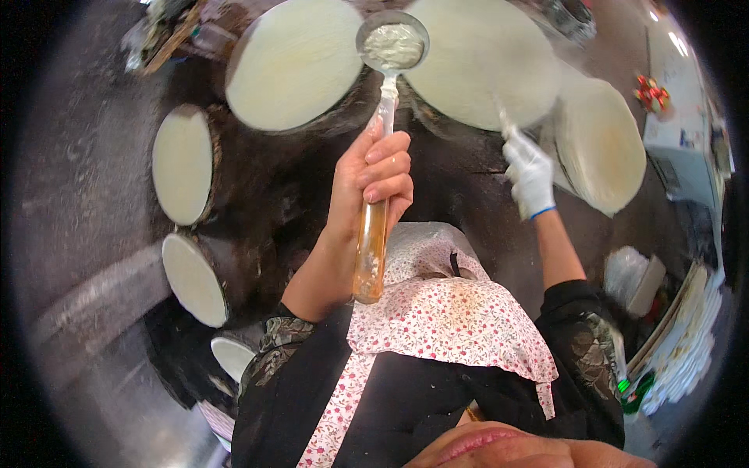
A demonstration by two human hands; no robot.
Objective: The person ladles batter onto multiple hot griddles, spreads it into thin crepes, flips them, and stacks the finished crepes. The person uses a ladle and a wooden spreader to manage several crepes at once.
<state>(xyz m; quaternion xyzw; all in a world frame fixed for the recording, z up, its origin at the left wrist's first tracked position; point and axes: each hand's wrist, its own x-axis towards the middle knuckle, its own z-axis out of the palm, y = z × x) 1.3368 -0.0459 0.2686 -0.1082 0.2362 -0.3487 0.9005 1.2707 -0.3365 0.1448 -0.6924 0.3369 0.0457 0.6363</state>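
My left hand [376, 175] is wrapped round the long handle of a ladle [370, 257], its bowl at the top holding thick white batter [393, 47]. The ladle is held up between two large round pale pancakes, one on the left [292, 66] and one on the right [476, 58]. My right hand [532, 171], in a white glove with a blue cuff, is closed on a thin, pale tool [505, 117]. Blur hides the tool's exact kind; its tip is over the near edge of the right pancake. Beside this hand lies another layered pale round [605, 148].
More pale rounds curve down the left side: one upper [182, 165], one middle [194, 281], one low [232, 356]. A flowered apron [452, 320] covers my front. At far right are a red decoration [651, 95], a white plastic bag [626, 273] and stacked pale sheets [679, 351].
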